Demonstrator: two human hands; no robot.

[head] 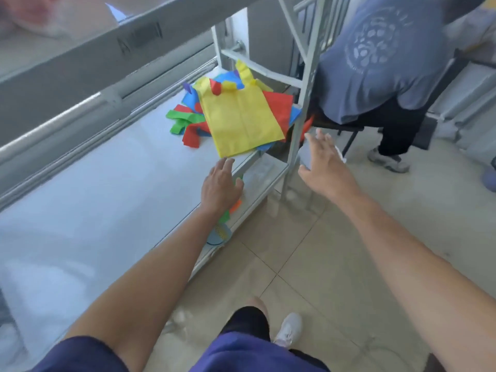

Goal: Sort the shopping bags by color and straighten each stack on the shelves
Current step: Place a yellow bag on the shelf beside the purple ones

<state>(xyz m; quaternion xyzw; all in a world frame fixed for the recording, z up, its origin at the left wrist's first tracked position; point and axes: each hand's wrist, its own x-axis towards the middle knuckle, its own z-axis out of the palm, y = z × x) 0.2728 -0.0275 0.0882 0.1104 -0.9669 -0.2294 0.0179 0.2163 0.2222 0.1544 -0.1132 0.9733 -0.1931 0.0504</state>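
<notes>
Heaped at the far end of the shelf [107, 183], by its front edge: mixed shopping bags [188, 122], yellow bag [241, 122] on top, lengthwise along the shelf. Just short of its near corner, left hand [222, 181], open, nearer; right hand [322, 159] open too, out past that edge.

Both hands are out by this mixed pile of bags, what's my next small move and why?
Probably grip the yellow bag with your left hand and lift it off: it tops the mixed pile, and that open hand is right at its near corner.

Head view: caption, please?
Left hand and right hand, both open, reach toward the yellow bag topping an unsorted pile.
</notes>
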